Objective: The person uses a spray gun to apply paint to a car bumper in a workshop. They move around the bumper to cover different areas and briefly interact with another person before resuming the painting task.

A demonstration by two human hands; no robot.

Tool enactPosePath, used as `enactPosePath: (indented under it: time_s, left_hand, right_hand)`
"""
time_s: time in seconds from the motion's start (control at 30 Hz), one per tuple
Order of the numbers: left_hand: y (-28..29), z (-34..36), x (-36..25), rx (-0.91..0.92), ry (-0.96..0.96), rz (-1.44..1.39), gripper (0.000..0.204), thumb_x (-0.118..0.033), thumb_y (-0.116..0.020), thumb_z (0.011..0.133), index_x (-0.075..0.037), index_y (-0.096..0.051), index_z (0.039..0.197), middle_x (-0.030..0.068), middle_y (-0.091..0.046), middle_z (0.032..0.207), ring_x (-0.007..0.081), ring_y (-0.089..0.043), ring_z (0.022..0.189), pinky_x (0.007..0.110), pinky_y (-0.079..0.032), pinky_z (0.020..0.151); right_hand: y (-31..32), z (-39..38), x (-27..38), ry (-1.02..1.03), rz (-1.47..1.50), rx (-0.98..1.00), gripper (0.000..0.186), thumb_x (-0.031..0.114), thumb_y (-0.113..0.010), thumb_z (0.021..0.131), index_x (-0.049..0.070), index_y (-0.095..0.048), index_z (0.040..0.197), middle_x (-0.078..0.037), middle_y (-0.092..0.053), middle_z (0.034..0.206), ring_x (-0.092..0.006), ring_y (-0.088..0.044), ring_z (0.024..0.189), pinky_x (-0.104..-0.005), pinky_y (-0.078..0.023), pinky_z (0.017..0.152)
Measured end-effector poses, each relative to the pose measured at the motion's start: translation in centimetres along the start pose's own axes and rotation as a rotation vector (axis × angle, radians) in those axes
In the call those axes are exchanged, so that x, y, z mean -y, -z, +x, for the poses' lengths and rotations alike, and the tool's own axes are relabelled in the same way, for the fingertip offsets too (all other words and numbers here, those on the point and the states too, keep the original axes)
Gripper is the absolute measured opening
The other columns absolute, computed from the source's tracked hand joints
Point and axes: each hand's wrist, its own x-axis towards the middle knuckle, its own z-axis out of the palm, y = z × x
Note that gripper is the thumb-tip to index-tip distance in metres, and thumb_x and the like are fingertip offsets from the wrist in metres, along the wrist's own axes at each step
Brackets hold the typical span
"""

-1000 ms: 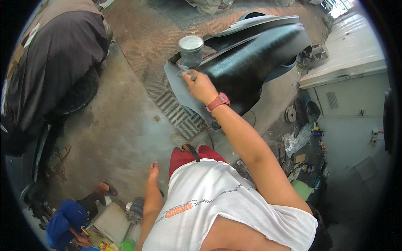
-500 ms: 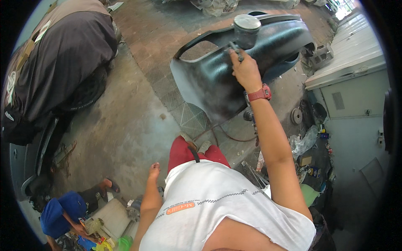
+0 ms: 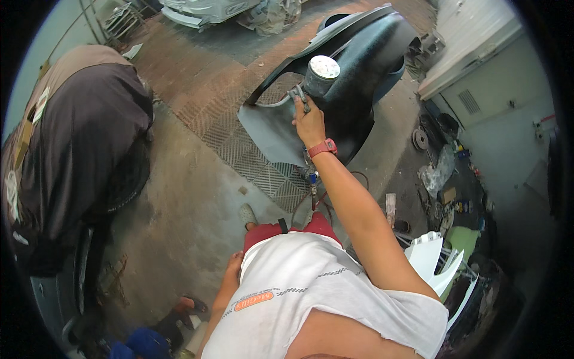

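Note:
My right hand [image 3: 310,122] is closed round a paint spray gun [image 3: 299,97] with a round, pale-lidded cup [image 3: 323,72] on top. Below the wrist, which wears a red watch, the gun's hose fitting [image 3: 313,179] shows. Beyond the gun stands a large curved car bumper [image 3: 359,78], glossy black over much of its surface and dull grey toward the near left end. The gun is over that left part, beside an oval opening. My left hand [image 3: 235,261] hangs low by my hip, against the white shirt; its fingers are mostly hidden.
A car under a dark cover [image 3: 89,125] stands at left. A person in blue [image 3: 146,344] is low at the lower left. White car parts [image 3: 430,257], a plastic bag [image 3: 441,170] and clutter line the right wall. A hose [image 3: 362,175] curls on the floor near my feet.
My right hand has swept the spray gun left along the bumper, toward its grey end. My left hand has drawn in to my hip. The whole view has shifted and turned.

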Motion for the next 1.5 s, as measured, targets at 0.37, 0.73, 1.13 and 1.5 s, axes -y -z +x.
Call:
enactPosePath:
  time_s: [0.37, 0.73, 1.13, 1.5]
  left_hand:
    - [23.9, 9.7, -8.2, -0.118, -0.024, -0.09, 0.049, -0.04, -0.056, 0.11, -0.009, -0.055, 0.148, 0.0092, -0.065, 0.138, 0.0235, -0.065, 0.119, 0.04, -0.051, 0.099]
    - [22.5, 14.6, -8.6, 0.024, -0.021, -0.025, 0.047, -0.037, -0.059, 0.109, -0.007, -0.059, 0.145, 0.0098, -0.068, 0.135, 0.0252, -0.069, 0.113, 0.038, -0.053, 0.094]
    - [21.7, 13.2, -8.2, 0.105, -0.011, -0.067, 0.049, -0.035, -0.056, 0.11, -0.006, -0.054, 0.15, 0.0146, -0.061, 0.147, 0.0303, -0.063, 0.13, 0.044, -0.05, 0.108]
    - [27.5, 14.5, -6.9, 0.046, 0.05, -0.061, 0.049, -0.035, -0.054, 0.112, -0.006, -0.052, 0.152, 0.014, -0.06, 0.148, 0.029, -0.062, 0.131, 0.043, -0.049, 0.11]
  right_hand:
    - [-2.0, 1.5, 5.9, -0.052, -0.255, -0.289, 0.049, 0.046, -0.054, 0.108, 0.002, -0.069, 0.123, -0.018, -0.072, 0.076, -0.0319, -0.075, 0.068, -0.0453, -0.057, 0.067]
    - [-4.8, 2.6, 12.2, -0.403, -0.324, 0.136, 0.055, 0.049, -0.058, 0.106, -0.005, -0.068, 0.105, -0.009, -0.066, 0.069, -0.021, -0.067, 0.051, -0.0369, -0.054, 0.046]
    - [-13.7, 1.1, 10.4, -0.462, -0.219, 0.147, 0.058, 0.05, -0.057, 0.106, -0.007, -0.07, 0.107, -0.015, -0.071, 0.073, -0.0246, -0.071, 0.054, -0.0378, -0.056, 0.048]
    - [-3.8, 5.7, 14.4, -0.313, -0.578, -0.091, 0.056, 0.052, -0.056, 0.104, 0.0, -0.076, 0.104, -0.02, -0.074, 0.078, -0.0334, -0.076, 0.068, -0.0452, -0.061, 0.065]
